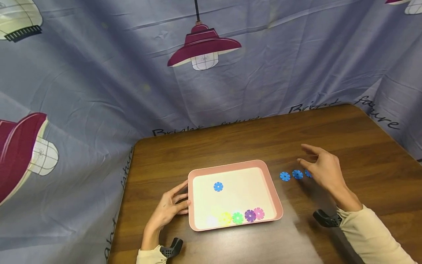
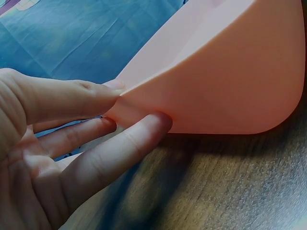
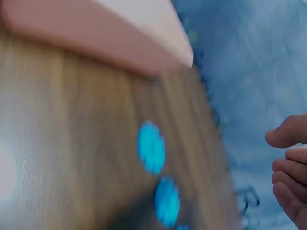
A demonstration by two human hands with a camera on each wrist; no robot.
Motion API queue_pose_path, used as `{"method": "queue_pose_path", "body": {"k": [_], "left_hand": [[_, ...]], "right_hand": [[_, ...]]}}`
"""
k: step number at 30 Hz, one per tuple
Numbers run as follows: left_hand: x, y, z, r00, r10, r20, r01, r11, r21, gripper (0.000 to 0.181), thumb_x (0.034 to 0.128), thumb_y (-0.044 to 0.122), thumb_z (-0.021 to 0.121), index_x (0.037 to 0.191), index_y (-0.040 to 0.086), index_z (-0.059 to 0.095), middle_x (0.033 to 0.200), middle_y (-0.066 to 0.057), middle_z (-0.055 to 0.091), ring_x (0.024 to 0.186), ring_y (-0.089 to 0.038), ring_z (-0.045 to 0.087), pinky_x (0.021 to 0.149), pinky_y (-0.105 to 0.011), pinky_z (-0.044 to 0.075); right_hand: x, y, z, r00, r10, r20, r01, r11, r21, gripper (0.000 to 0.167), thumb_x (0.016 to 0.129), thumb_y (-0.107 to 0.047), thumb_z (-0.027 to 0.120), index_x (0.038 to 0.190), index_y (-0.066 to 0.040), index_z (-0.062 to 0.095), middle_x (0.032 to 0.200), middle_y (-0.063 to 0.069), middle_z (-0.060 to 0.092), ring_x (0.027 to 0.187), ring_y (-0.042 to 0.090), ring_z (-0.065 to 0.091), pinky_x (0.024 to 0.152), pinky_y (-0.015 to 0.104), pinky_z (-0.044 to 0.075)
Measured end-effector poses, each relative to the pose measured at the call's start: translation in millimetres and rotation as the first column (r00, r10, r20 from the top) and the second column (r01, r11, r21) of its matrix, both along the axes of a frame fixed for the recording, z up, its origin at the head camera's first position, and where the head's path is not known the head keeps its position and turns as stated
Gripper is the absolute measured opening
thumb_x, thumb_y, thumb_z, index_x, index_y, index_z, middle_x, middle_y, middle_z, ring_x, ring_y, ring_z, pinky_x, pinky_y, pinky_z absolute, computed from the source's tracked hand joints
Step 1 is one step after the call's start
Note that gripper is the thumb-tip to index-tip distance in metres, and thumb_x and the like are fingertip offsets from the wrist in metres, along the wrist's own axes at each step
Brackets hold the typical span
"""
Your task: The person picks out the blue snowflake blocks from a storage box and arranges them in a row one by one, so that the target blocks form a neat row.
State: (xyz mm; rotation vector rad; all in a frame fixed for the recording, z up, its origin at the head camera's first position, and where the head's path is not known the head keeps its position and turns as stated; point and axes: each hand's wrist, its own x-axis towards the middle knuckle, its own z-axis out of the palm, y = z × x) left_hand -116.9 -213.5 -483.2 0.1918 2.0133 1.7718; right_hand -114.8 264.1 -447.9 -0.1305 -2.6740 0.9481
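My wood-grained table (image 1: 165, 157) carries the smooth, pale-floored pink tray (image 1: 227, 169), round-cornered and oblong, its long axis running left to right with the right end angled slightly farther from me. My left hand (image 1: 167, 208) has its fingers extended against the tray's left wall, thumb at the rim. My right hand (image 1: 325, 168) hovers right of the tray, thumb and fingers parted, holding nothing. Smallest are the flat, round, notch-edged discs: in the tray, one blue disc (image 1: 218, 186) lies toward the far left, while yellow (image 1: 226, 218), green (image 1: 237, 218), purple (image 1: 250, 215) and pink discs (image 1: 259, 213) line the near wall, beside a glare patch. On the table, three blue discs (image 1: 297, 174) make a left-to-right row reaching from near the tray toward my right hand.
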Motion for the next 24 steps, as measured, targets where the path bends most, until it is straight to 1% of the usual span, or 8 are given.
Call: {"method": "queue_pose_path", "body": {"k": [3, 7, 11, 15, 18, 21, 22, 24], "left_hand": [[0.3, -0.7, 0.3, 1.0, 0.002, -0.001, -0.002, 1.0, 0.0, 0.069, 0.0904, -0.006, 0.065, 0.152, 0.002, 0.034, 0.155, -0.022, 0.03, 0.123, -0.043, 0.052, 0.076, -0.039, 0.061], [0.3, -0.3, 0.5, 1.0, -0.009, 0.0, 0.009, 1.0, 0.009, 0.069, 0.0908, -0.005, 0.065, 0.152, 0.002, 0.033, 0.155, -0.023, 0.03, 0.123, -0.043, 0.052, 0.076, -0.039, 0.06], [0.1, 1.0, -0.2, 1.0, -0.012, 0.016, 0.012, 1.0, 0.015, 0.069, 0.091, -0.005, 0.065, 0.152, 0.001, 0.034, 0.155, -0.024, 0.03, 0.124, -0.043, 0.052, 0.077, -0.039, 0.06], [-0.3, 2.2, -0.7, 1.0, -0.007, 0.024, 0.006, 1.0, 0.016, 0.068, 0.0911, -0.006, 0.065, 0.152, 0.002, 0.034, 0.155, -0.023, 0.031, 0.124, -0.043, 0.052, 0.077, -0.038, 0.06], [-0.5, 2.2, -0.5, 1.0, 0.004, 0.025, -0.004, 1.0, 0.022, 0.068, 0.0908, -0.008, 0.064, 0.151, 0.003, 0.035, 0.153, -0.023, 0.033, 0.123, -0.042, 0.052, 0.077, -0.038, 0.06], [-0.2, 1.5, -0.4, 0.999, 0.013, 0.033, -0.014, 0.999, 0.034, 0.068, 0.0904, -0.01, 0.063, 0.152, 0.002, 0.035, 0.153, -0.023, 0.033, 0.123, -0.042, 0.052, 0.077, -0.038, 0.06], [0.0, 1.3, -0.6, 0.999, 0.014, 0.035, -0.016, 0.999, 0.037, 0.068, 0.0904, -0.01, 0.063, 0.152, 0.002, 0.035, 0.153, -0.023, 0.033, 0.123, -0.042, 0.052, 0.077, -0.038, 0.06], [0.5, 1.0, -1.0, 0.999, 0.016, 0.036, -0.017, 0.999, 0.039, 0.069, 0.0905, -0.01, 0.063, 0.152, 0.002, 0.034, 0.153, -0.023, 0.033, 0.123, -0.043, 0.052, 0.077, -0.039, 0.06]], "right_hand": [[-6.6, -25, 9.7, 0.999, 0.046, -0.012, -0.046, 0.998, -0.047, 0.051, 0.086, -0.016, 0.076, 0.132, -0.001, 0.06, 0.116, 0.028, 0.065, 0.096, 0.048, 0.065, 0.077, 0.058, 0.052], [-13.1, -58, 12.9, 0.994, 0.108, -0.008, -0.108, 0.989, -0.099, 0.051, 0.086, -0.013, 0.076, 0.133, -0.003, 0.061, 0.12, 0.024, 0.065, 0.099, 0.045, 0.065, 0.077, 0.055, 0.055], [-18.3, -86, 8.3, 0.985, 0.174, 0.015, -0.171, 0.976, -0.135, 0.05, 0.086, -0.008, 0.075, 0.133, -0.002, 0.061, 0.124, 0.022, 0.064, 0.103, 0.043, 0.064, 0.076, 0.052, 0.057], [-22.2, -108, 2.4, 0.976, 0.218, 0.024, -0.212, 0.964, -0.161, 0.049, 0.084, -0.005, 0.074, 0.131, -0.002, 0.062, 0.123, 0.02, 0.065, 0.106, 0.04, 0.063, 0.08, 0.052, 0.056], [-25.1, -125, -1.5, 0.967, 0.254, 0.016, -0.247, 0.953, -0.177, 0.05, 0.082, -0.005, 0.075, 0.13, -0.001, 0.063, 0.12, 0.018, 0.066, 0.105, 0.038, 0.063, 0.083, 0.052, 0.055], [-27.1, -142, -5.9, 0.956, 0.293, 0.005, -0.288, 0.943, -0.168, 0.049, 0.08, -0.008, 0.077, 0.128, -0.002, 0.064, 0.118, 0.015, 0.068, 0.103, 0.035, 0.065, 0.081, 0.048, 0.056], [-27.5, -148, -7.3, 0.954, 0.3, 0.002, -0.296, 0.943, -0.149, 0.049, 0.08, -0.01, 0.078, 0.126, -0.003, 0.066, 0.117, 0.013, 0.069, 0.101, 0.033, 0.066, 0.081, 0.046, 0.056], [-27.4, -158, -10.4, 0.949, 0.316, 0.004, -0.312, 0.94, -0.136, 0.047, 0.079, -0.012, 0.078, 0.124, -0.004, 0.068, 0.114, 0.011, 0.07, 0.098, 0.031, 0.067, 0.076, 0.043, 0.057]]}}
